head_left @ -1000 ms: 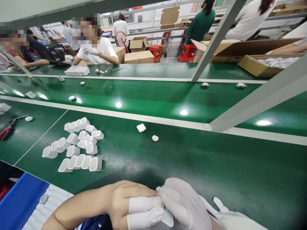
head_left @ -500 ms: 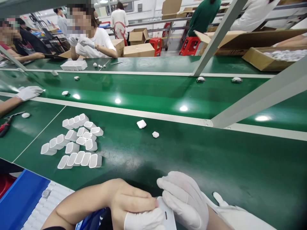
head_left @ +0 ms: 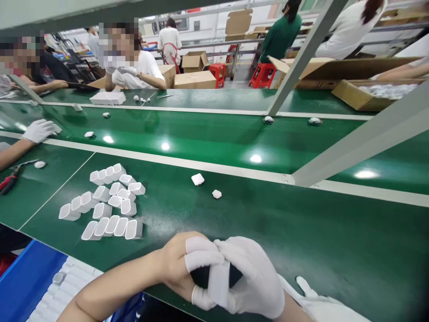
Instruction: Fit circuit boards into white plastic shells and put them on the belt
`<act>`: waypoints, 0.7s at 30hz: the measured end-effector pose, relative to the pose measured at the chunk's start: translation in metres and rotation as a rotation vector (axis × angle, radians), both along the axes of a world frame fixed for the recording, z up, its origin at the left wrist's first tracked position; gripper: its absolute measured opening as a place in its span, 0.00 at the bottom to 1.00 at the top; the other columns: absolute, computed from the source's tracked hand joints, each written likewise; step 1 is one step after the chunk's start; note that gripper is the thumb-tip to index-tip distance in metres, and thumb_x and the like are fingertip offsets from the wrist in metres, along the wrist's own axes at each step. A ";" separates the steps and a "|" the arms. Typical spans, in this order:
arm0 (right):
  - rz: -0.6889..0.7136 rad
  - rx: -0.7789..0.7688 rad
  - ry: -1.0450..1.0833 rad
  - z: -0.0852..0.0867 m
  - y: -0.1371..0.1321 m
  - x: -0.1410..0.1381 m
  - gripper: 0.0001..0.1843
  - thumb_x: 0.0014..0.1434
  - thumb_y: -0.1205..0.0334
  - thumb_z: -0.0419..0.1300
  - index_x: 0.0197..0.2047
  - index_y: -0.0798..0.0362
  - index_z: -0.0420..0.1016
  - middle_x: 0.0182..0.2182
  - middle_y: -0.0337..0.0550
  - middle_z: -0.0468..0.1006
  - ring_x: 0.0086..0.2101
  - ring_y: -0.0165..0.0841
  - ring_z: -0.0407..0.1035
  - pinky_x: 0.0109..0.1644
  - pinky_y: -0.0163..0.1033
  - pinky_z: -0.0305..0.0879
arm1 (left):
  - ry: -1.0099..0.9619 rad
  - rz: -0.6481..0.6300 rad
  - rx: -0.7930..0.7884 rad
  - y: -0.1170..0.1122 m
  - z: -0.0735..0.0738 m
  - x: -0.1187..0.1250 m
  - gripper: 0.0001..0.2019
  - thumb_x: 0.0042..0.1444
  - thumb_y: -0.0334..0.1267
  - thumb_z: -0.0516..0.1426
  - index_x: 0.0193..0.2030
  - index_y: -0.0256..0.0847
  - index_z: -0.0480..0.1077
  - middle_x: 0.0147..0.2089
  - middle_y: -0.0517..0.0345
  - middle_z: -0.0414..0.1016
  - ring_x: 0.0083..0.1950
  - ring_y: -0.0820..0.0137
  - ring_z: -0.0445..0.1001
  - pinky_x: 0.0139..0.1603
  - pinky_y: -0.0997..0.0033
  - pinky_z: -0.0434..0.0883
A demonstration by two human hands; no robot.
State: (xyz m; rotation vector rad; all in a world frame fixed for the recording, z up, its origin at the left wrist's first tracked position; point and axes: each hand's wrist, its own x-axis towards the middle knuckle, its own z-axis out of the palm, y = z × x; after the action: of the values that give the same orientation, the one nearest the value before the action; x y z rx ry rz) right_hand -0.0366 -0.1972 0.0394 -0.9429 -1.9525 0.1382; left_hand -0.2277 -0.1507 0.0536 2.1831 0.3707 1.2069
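Observation:
At the near edge of the bench a small white rectangular plastic casing [head_left: 218,284] is held between both hands. My left hand [head_left: 182,261], with white coverings on some fingers and otherwise bare, grips it from the left with fingers curled. From the right, my right hand [head_left: 256,277], in a white glove, closes on the same casing with fingertips at its top and bottom. Beyond the hands lie two small white pieces, a squarish one [head_left: 197,179] and a smaller one [head_left: 216,194]. Several hollow white casings [head_left: 114,226] stand grouped to the left.
A spare white glove [head_left: 306,288] lies right of my hands. Below left is a blue bin [head_left: 30,277] with white casings. Pliers [head_left: 11,179] lie far left, near a co-worker's gloved hand [head_left: 38,131]. A green conveyor [head_left: 208,141] and slanted metal post [head_left: 351,138] stand beyond.
Both hands have risen slightly and turned the casing, so a narrow plain side shows instead of the face with the dark slot. The camera view has tilted up a little.

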 end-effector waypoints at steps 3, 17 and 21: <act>0.032 -0.309 -0.004 0.010 0.006 -0.008 0.14 0.42 0.53 0.64 0.34 0.47 0.73 0.23 0.39 0.77 0.23 0.37 0.72 0.29 0.42 0.70 | -0.008 0.021 -0.035 0.007 0.003 0.004 0.23 0.46 0.46 0.63 0.49 0.40 0.69 0.35 0.52 0.76 0.33 0.64 0.76 0.34 0.67 0.74; -0.227 -1.089 0.697 -0.001 0.067 0.011 0.20 0.53 0.47 0.62 0.40 0.55 0.71 0.30 0.46 0.77 0.27 0.34 0.73 0.31 0.40 0.70 | 0.420 0.499 -0.043 0.006 0.007 -0.010 0.21 0.58 0.40 0.58 0.58 0.40 0.64 0.55 0.46 0.71 0.53 0.56 0.71 0.53 0.52 0.71; -0.258 -0.988 0.673 0.010 0.106 0.028 0.17 0.55 0.50 0.63 0.33 0.56 0.70 0.25 0.43 0.75 0.21 0.29 0.69 0.24 0.36 0.67 | 0.521 0.706 0.093 -0.021 0.010 -0.040 0.17 0.56 0.37 0.58 0.52 0.40 0.68 0.51 0.47 0.73 0.50 0.54 0.71 0.49 0.51 0.72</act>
State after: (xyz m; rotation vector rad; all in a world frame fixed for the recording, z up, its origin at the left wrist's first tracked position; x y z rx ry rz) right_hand -0.0082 -0.0913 0.0494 -1.4981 -1.0612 1.1801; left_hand -0.2674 -0.1722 0.0632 2.5202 1.4169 0.9592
